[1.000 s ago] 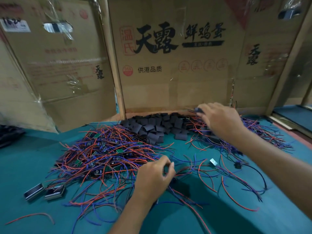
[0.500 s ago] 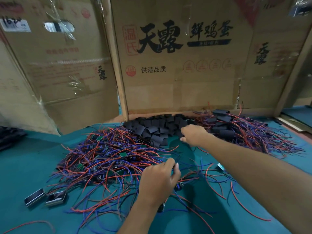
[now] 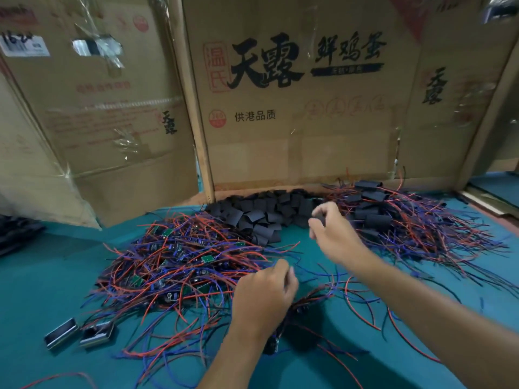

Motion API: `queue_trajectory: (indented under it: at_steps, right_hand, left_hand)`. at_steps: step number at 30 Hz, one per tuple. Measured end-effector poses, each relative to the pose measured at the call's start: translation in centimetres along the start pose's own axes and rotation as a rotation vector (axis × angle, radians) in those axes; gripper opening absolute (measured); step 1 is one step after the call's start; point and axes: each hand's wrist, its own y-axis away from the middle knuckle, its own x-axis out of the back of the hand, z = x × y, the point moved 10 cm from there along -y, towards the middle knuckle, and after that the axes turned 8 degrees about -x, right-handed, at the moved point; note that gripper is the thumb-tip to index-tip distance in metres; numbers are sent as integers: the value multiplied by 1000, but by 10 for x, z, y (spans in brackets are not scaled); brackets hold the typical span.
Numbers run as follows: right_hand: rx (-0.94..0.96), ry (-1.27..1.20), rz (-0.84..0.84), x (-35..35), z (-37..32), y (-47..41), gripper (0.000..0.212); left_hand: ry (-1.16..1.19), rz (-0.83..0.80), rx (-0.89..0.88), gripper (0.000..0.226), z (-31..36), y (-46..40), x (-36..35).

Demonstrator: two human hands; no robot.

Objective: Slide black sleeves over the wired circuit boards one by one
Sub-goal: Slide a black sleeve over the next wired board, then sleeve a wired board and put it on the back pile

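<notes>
Sleeves (image 3: pixel 264 213), black and loose, lie heaped on the green table (image 3: pixel 42 290), and we take this heap as our landmark. Just in front of its right end our right hand (image 3: pixel 332 234) hovers with thumb and fingers pinched on what appears to be one black sleeve (image 3: pixel 318 220), though blur hides the detail. Nearer us and left of the heap spreads the tangle of wired circuit boards (image 3: pixel 179 265), red and blue leads with small green boards. At that tangle's near right edge our left hand (image 3: pixel 262 300) is curled round one wired board (image 3: pixel 273 342), whose dark end hangs below the wrist. Right of the heap rests a pile of sleeved boards (image 3: pixel 393 220). Behind it stands a cardboard wall (image 3: pixel 303 136).
</notes>
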Motion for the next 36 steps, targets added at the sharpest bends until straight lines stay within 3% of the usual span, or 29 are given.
queue_trajectory:
  at_steps: [4, 7, 9, 12, 15, 18, 28, 30, 33, 36]
  right_hand:
    - [-57, -275, -41, 11, 27, 69, 41]
    - [-40, -141, 36, 25, 52, 84, 38]
    - [-16, -47, 80, 35, 57, 87, 32]
    - [10, -18, 145, 47, 55, 92, 25]
    - [50, 17, 175, 46, 46, 98, 16]
    - [51, 51, 149, 40, 45, 100, 24]
    - [57, 50, 156, 48, 40, 103, 15]
    - [58, -9, 152, 48, 41, 104, 28]
    - [55, -41, 159, 49, 43, 103, 63]
    - [70, -9, 127, 47, 40, 104, 57]
  left_hand:
    - [-90, 100, 312, 23, -72, 9, 28]
    - [-297, 61, 486, 11, -111, 30, 40]
    - [-413, -78, 497, 22, -119, 36, 33]
    - [-432, -190, 523, 19, -124, 42, 24]
    - [-431, -179, 505, 18, -120, 39, 28]
    - [-370, -91, 475, 21, -115, 32, 42]
    - [199, 388, 330, 17, -50, 12, 100]
    - [399, 451, 388, 13, -51, 15, 100]
    - [813, 534, 554, 12, -62, 21, 85]
    - [1179, 583, 692, 27, -70, 23, 64]
